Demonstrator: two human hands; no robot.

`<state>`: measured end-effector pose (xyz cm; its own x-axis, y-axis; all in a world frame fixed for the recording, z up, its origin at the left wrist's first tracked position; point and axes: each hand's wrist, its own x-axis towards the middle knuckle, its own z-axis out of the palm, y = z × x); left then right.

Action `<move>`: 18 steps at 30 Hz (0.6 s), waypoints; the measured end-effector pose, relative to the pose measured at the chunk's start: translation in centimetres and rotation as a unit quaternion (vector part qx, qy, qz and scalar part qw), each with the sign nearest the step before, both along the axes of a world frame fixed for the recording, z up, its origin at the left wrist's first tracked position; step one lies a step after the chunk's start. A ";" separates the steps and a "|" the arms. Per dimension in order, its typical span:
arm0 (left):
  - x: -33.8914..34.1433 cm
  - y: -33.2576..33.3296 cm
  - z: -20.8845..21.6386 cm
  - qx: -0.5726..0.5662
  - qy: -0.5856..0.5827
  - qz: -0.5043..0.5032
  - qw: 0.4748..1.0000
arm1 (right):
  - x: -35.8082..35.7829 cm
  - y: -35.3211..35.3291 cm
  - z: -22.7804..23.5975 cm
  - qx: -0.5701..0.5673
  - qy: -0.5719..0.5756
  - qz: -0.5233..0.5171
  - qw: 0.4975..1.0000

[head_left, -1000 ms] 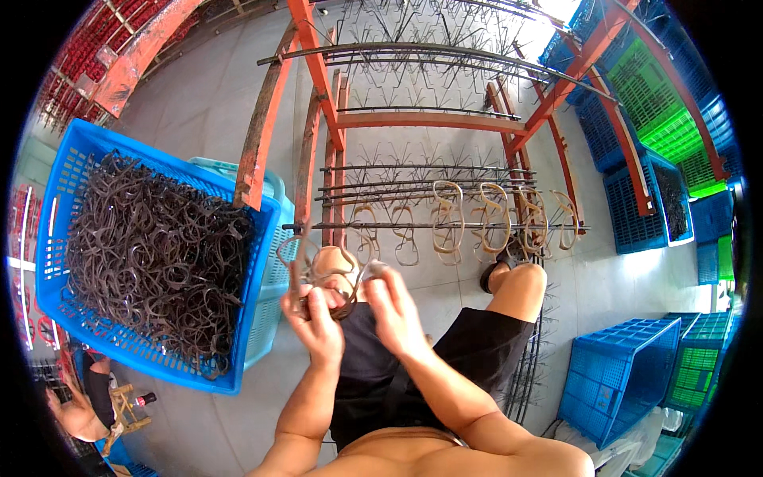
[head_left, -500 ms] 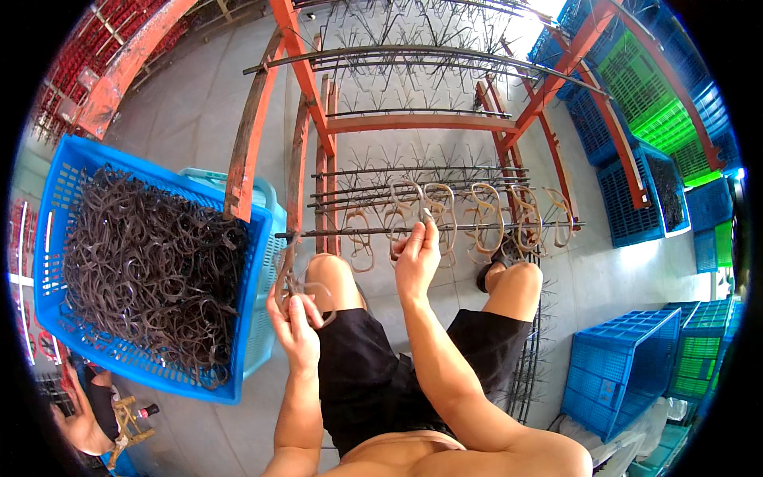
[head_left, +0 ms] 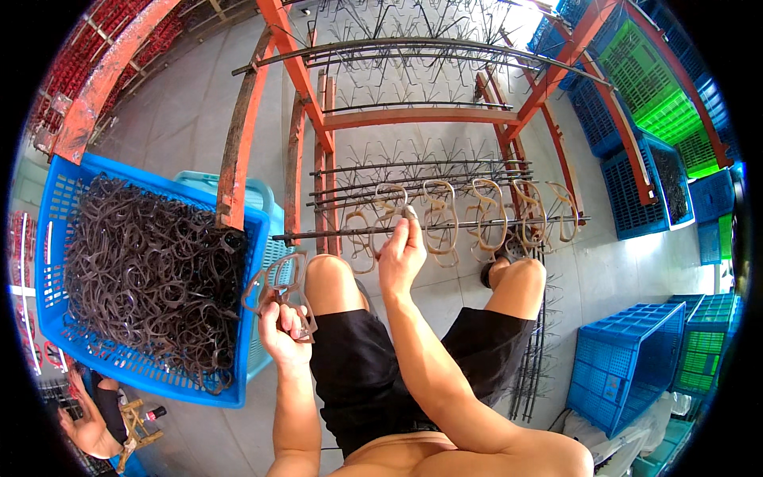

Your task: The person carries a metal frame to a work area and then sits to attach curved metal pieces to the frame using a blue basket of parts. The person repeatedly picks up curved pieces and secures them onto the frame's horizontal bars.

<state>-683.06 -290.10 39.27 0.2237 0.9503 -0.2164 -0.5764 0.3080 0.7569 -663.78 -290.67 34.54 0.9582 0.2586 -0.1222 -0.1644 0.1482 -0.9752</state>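
In my left hand, closed fingers grip a few translucent brownish eyeglass frames, held by the blue basket's right edge. My right hand is raised to a thin dark rod that lies across in front of my knees. Its thumb and fingers pinch a beige eyeglass frame at the rod; fingertips partly cover the contact. More beige eyeglass frames hang along the rod to the right, and another hangs to the left.
A blue basket heaped with dark brown frames stands at left on a teal crate. An orange rack holds rods with wire hooks ahead. Blue crates stand at right. A person sits at lower left.
My left hand has turned and shifted slightly left and down, so its eyeglass frames now show more fully. My right hand has moved a little left along the rod.
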 end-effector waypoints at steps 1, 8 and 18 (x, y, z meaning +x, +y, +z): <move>0.0 0.1 0.0 -0.005 -0.016 -0.003 1.000 | 0.2 0.0 -0.3 -0.021 0.024 -0.017 0.999; -0.3 0.2 -0.3 -0.016 0.000 -0.018 1.000 | 0.0 -0.6 -1.1 0.057 0.051 0.007 0.997; -0.4 -0.1 -0.4 0.002 0.021 -0.010 1.000 | -0.5 0.2 -0.7 0.159 0.098 -0.008 0.982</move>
<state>-683.42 -290.17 38.84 0.2339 0.9464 -0.2225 -0.5385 0.3167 0.7809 -664.24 -290.47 33.86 0.9285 0.2993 -0.2196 -0.3392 0.4438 -0.8295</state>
